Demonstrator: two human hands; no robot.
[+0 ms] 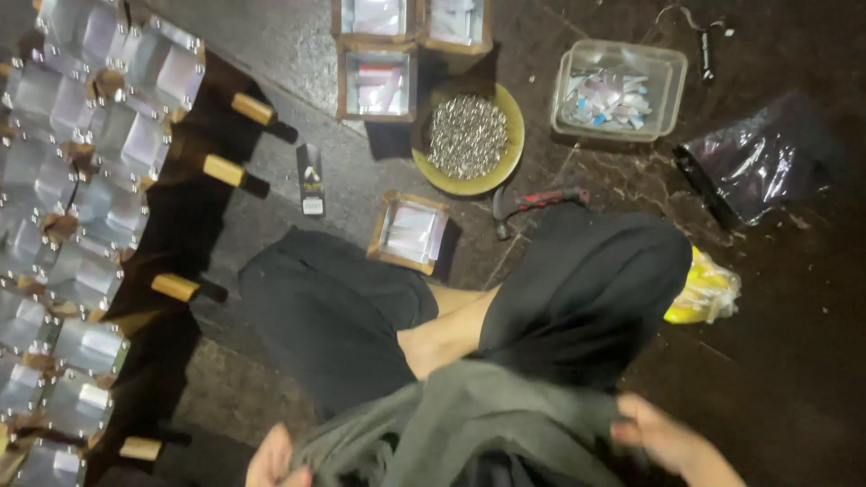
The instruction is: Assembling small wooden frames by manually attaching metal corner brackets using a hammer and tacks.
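I sit cross-legged on a dark floor in black shorts (577, 289). My left hand (275, 462) pinches the hem of my grey shirt (478, 415) at the bottom left. My right hand (663, 437) grips the shirt's other side at the bottom right. In front of my knees lies a small foil-lined cardboard box (410, 232). A hammer with a red and black handle (541, 200) rests beside it. A yellow bowl of small metal pieces (469, 135) stands just beyond.
A large frame of several foil-lined boxes with wooden pegs (81, 225) runs along the left. More foil boxes (379, 81) sit at the top. A clear plastic tub of paper bits (618, 90), a dark plastic bag (758, 162) and a yellow bagged item (704, 290) lie right.
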